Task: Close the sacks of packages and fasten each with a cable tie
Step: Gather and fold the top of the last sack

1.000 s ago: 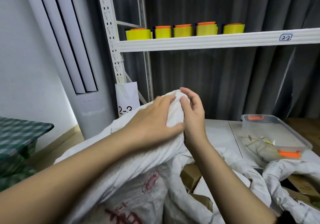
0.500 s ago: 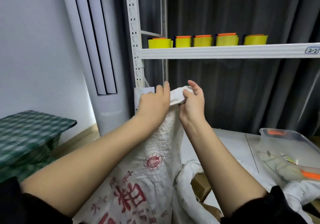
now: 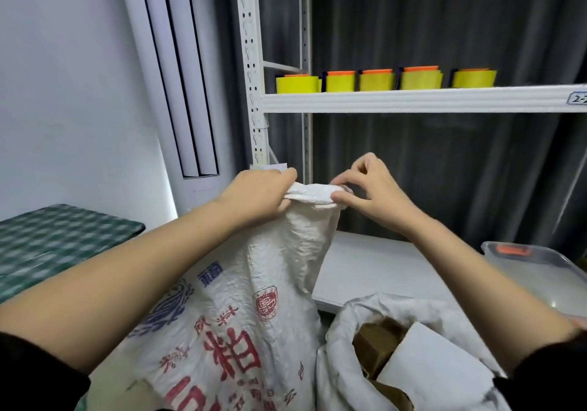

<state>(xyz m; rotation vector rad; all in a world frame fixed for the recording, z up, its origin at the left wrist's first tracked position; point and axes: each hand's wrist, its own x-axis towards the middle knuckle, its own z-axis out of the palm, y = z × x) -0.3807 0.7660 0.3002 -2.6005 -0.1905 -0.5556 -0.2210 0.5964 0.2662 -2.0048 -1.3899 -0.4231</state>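
Observation:
A white woven sack with red and blue print stands upright in front of me, its top edge pulled up and stretched flat. My left hand grips the left end of that top edge. The right end is pinched between thumb and fingers of my right hand. A second white sack sits low at the right with its mouth open, showing a brown carton and a white package inside. No cable tie is visible in either hand.
A clear plastic bin with an orange item stands on the white table at the right. Yellow and orange rolls line the white rack shelf. A green checked table is at the left, by a tall air conditioner.
The sack's top has been lifted and pulled straight; my hands have moved apart along its edge, the right hand shifting rightward. The view has swung left and up.

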